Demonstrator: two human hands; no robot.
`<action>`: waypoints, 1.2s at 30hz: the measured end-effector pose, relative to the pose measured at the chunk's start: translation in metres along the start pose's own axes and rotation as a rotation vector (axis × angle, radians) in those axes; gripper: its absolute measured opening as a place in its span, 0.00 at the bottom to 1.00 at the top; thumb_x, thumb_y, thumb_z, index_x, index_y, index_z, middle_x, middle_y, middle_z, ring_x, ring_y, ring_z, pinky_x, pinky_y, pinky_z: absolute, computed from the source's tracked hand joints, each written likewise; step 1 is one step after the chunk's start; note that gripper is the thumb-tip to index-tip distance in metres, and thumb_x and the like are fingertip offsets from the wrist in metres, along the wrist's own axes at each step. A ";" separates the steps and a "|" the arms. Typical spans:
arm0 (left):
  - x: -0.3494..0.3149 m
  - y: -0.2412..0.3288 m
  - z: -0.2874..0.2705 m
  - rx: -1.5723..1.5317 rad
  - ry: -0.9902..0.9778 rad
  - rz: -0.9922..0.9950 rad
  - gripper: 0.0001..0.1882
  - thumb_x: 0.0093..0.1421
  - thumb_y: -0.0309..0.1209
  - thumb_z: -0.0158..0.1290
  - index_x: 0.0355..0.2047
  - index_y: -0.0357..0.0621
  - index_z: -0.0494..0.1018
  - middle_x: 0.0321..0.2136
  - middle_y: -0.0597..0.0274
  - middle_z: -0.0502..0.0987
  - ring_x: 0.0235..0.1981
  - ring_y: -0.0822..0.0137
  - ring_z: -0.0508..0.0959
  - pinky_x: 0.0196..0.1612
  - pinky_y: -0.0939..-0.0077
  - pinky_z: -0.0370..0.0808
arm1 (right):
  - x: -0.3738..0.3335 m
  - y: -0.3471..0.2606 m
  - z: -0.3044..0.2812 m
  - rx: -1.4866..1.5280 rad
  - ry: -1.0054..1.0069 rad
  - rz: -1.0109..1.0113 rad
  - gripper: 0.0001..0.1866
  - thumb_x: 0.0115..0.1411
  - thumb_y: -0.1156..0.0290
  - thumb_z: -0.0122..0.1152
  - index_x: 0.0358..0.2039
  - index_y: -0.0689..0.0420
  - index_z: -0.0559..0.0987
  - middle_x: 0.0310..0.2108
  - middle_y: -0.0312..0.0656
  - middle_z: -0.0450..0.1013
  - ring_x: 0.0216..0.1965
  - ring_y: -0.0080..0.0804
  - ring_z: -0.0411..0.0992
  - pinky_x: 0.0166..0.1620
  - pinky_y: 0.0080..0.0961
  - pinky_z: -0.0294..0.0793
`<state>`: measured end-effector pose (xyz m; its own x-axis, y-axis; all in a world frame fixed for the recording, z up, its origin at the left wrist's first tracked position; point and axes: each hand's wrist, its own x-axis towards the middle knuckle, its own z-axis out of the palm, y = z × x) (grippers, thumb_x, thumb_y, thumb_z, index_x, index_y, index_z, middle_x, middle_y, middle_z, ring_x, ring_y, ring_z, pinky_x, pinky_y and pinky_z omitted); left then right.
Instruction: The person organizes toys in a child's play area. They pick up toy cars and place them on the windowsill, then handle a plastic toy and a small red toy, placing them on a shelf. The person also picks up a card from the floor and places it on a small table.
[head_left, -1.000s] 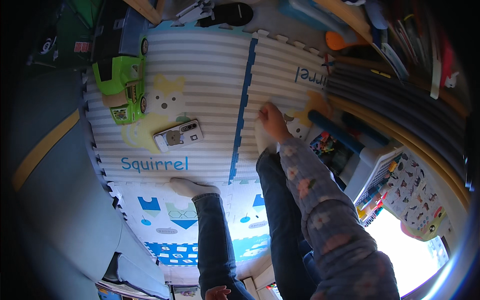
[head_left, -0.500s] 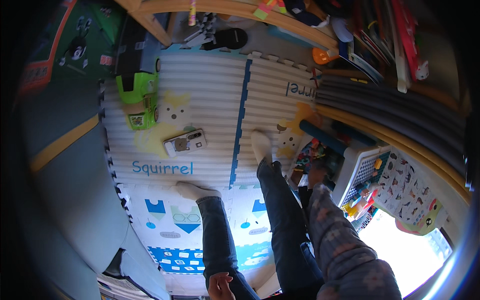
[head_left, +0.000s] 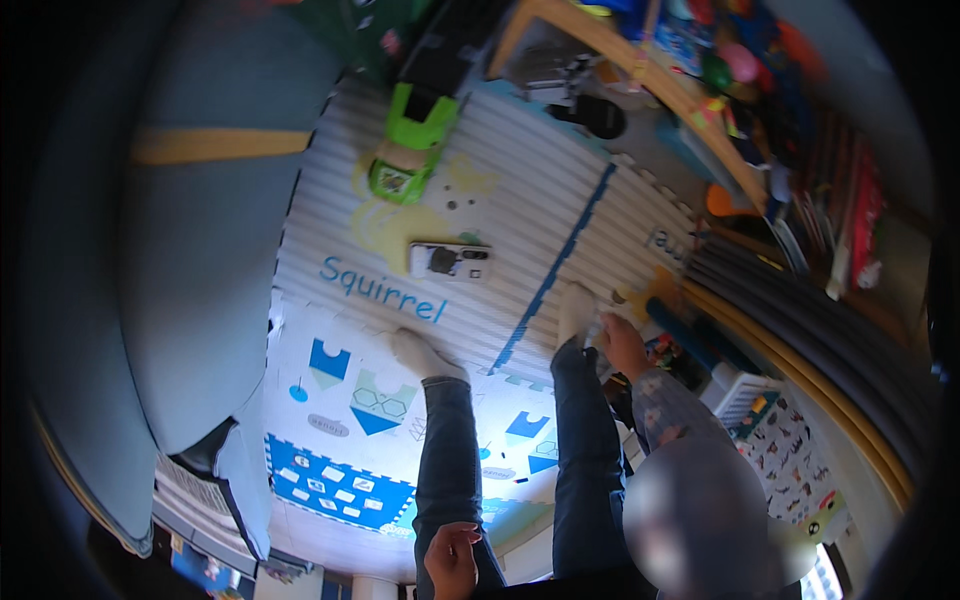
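My right hand (head_left: 624, 347), at the end of a grey flowered sleeve (head_left: 672, 408), is beside my right foot (head_left: 575, 310) in its pale sock. Its fingers are drawn together. Whatever they may hold is too small and blurred to name. Just right of this hand, a box of small colourful toys (head_left: 662, 350) is partly hidden by the arm. My left hand (head_left: 452, 562) rests at the lower edge by my left thigh, fingers curled in, with nothing visible in them. A blurred patch covers part of the lower right.
A phone (head_left: 450, 261) in a patterned case lies on the striped foam mat (head_left: 350, 130), beyond my feet. Behind it stands a green toy car (head_left: 411, 145). A white basket (head_left: 738, 398) is at the right. Grey padded panels (head_left: 215, 290) line the left side.
The view has turned, so the mat and phone appear shifted and tilted. My right hand has come out of the toy box towards my right foot. My left hand remains by the thigh.
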<state>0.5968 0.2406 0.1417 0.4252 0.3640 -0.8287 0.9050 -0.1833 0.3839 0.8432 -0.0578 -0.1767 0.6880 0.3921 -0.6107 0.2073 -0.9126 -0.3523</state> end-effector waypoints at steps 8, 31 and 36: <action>0.013 0.009 -0.047 -0.407 -0.025 -0.276 0.10 0.66 0.26 0.40 0.39 0.39 0.72 0.29 0.60 0.75 0.32 0.69 0.74 0.36 0.77 0.70 | 0.145 -0.190 0.080 -0.198 0.190 -0.297 0.49 0.43 0.63 0.74 0.63 0.57 0.56 0.60 0.54 0.56 0.61 0.53 0.56 0.59 0.44 0.60; -0.176 -0.002 -0.066 -1.298 0.568 -0.126 0.10 0.66 0.26 0.43 0.43 0.35 0.71 0.33 0.60 0.77 0.36 0.71 0.78 0.44 0.77 0.74 | -0.075 -0.300 -0.251 -0.287 -0.979 0.086 0.29 0.47 0.43 0.68 0.31 0.61 0.83 0.26 0.40 0.77 0.28 0.30 0.75 0.33 0.27 0.71; -0.224 -0.003 -0.028 -1.476 0.510 -0.100 0.12 0.66 0.27 0.42 0.45 0.36 0.71 0.33 0.60 0.78 0.38 0.70 0.78 0.44 0.78 0.73 | -0.132 -0.423 -0.303 -0.479 -1.038 0.048 0.29 0.46 0.43 0.69 0.27 0.63 0.82 0.24 0.39 0.76 0.27 0.29 0.74 0.33 0.24 0.72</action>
<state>0.4989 0.1848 0.3373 0.0476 0.6344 -0.7716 0.0099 0.7721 0.6354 0.8755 0.2418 0.2678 -0.1581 0.0589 -0.9857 0.5937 -0.7919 -0.1425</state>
